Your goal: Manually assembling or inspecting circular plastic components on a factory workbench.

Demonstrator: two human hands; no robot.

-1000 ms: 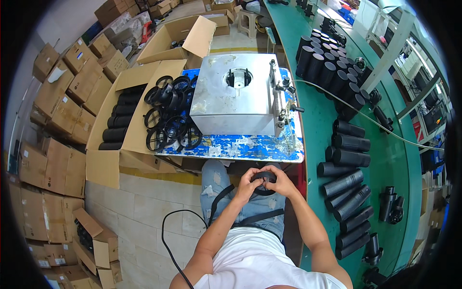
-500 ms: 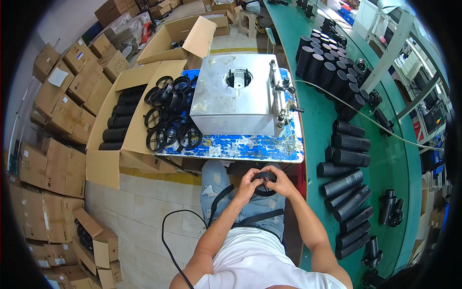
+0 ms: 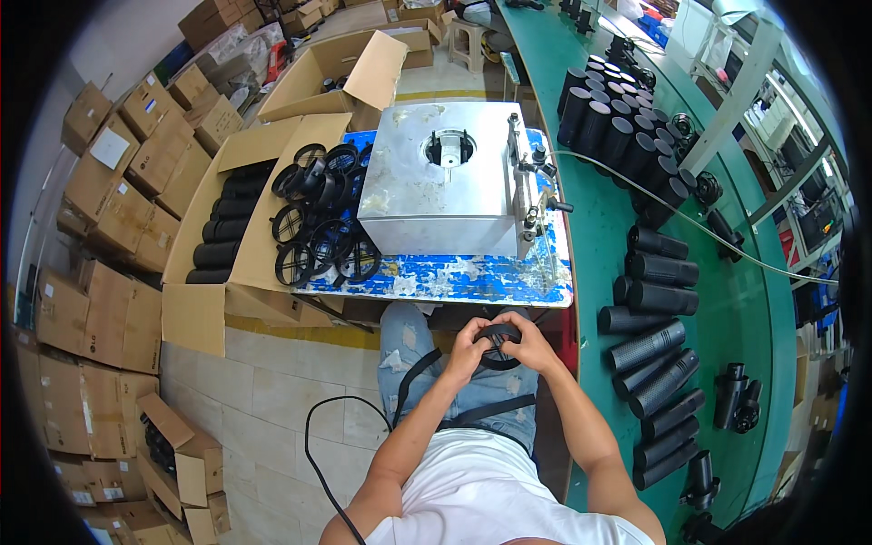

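Observation:
Above my lap, both hands grip a round black plastic ring (image 3: 499,361) with thin spokes across its middle. My left hand (image 3: 467,350) pinches its left side, and my right hand (image 3: 529,344) holds the right side, fingers over the far rim. Just beyond them, a metal box fixture (image 3: 445,195) with a round opening in its top stands on a worn blue board (image 3: 436,280). Left of the fixture lies a heap of similar black spoked rings (image 3: 313,218), partly on a cardboard flap.
An open carton (image 3: 218,227) with black cylinders stands at the left. On the green bench (image 3: 581,409) at the right, several black cylinders (image 3: 658,354) lie in a row and others stand upright. A thin hose (image 3: 690,218) crosses the bench. Stacked cartons (image 3: 109,318) line the left wall.

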